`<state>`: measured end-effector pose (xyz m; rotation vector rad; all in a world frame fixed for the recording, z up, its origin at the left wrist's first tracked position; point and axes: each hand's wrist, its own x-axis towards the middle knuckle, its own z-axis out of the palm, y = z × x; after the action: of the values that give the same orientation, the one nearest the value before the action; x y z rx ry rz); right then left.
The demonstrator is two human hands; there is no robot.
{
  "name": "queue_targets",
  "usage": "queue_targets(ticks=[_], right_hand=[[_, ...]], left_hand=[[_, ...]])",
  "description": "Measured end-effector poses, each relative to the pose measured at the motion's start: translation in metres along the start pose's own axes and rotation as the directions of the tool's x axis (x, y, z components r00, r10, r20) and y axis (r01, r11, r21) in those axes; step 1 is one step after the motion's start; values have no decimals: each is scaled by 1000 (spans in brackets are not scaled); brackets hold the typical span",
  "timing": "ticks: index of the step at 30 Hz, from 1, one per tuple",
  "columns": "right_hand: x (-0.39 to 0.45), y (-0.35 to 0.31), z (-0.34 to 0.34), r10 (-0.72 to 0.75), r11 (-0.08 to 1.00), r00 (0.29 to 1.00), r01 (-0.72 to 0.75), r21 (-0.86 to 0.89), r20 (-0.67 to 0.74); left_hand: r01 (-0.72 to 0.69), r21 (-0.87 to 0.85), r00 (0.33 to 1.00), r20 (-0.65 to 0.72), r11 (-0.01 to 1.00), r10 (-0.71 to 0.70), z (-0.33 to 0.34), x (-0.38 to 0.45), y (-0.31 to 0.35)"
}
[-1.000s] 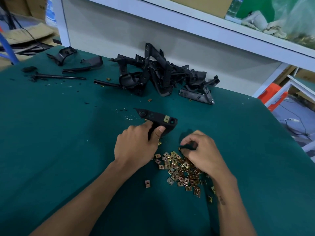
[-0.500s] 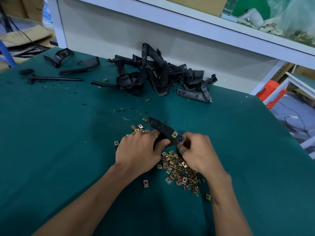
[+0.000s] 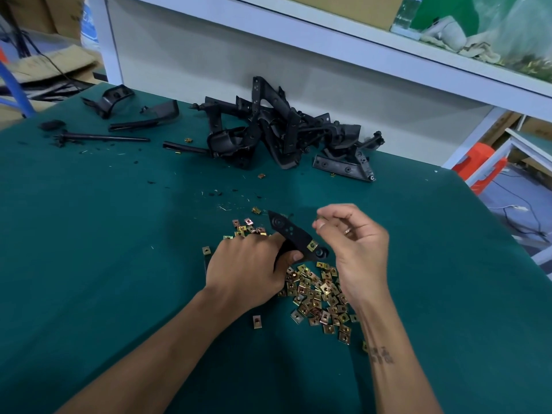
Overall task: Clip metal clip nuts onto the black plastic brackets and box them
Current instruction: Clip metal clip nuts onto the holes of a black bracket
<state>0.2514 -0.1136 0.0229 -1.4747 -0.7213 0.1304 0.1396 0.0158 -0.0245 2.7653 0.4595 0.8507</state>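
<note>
Black bracket [image 3: 294,239] w/ one brass clip nut [image 3: 312,245] already clipped on near its lower right end; held just above the bench [image 3: 89,234], roughly mid-bench, tilted so its pointed end aims up-left. Left hand [image 3: 251,268] grips it, fingers curled round the lower part, thumb along the near edge. Right hand [image 3: 355,243] is raised just right of the bracket, not touching it; thumb + forefinger tips pinched close together, other fingers loosely curled. Can't tell if there's a nut in the pinch, too small/blurred.

Loose clip nuts [image 3: 319,297] lie in a heap under & between both hands, toward the near edge; a smaller scatter [image 3: 246,227] sits just beyond the left knuckles, single strays [image 3: 257,321] nearby.

Pile of black brackets [image 3: 283,132] at the far edge against the white shelf frame [image 3: 328,34]. More odd black parts [image 3: 131,115] + a thin rod [image 3: 101,138] toward the far left corner. Black crumbs & shavings [image 3: 227,194] dot the green surface mid-bench. Orange stool [image 3: 481,165] off the right edge.
</note>
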Motion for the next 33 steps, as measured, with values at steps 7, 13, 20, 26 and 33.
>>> queue_targets(ticks=[7, 13, 20, 26, 33], right_hand=[[-3, -5, 7, 19, 1000, 999, -19, 7, 29], [-6, -5, 11, 3, 991, 999, 4, -136, 53], [-10, -8, 17, -13, 993, 991, 28, -111, 136], [-8, -7, 13, 58, 998, 991, -60, 13, 119], [-6, 1, 11, 82, 992, 994, -74, -100, 74]], left_hand=[[-15, 14, 1000, 2, 1000, 15, -1, 0, 1], [-29, 7, 999, 34, 1000, 28, -1, 1, 0], [-32, 1, 999, 31, 999, 32, -1, 0, 1], [-41, 9, 998, 44, 999, 41, 0, 0, 1], [-54, 19, 997, 59, 998, 53, -1, 0, 1]])
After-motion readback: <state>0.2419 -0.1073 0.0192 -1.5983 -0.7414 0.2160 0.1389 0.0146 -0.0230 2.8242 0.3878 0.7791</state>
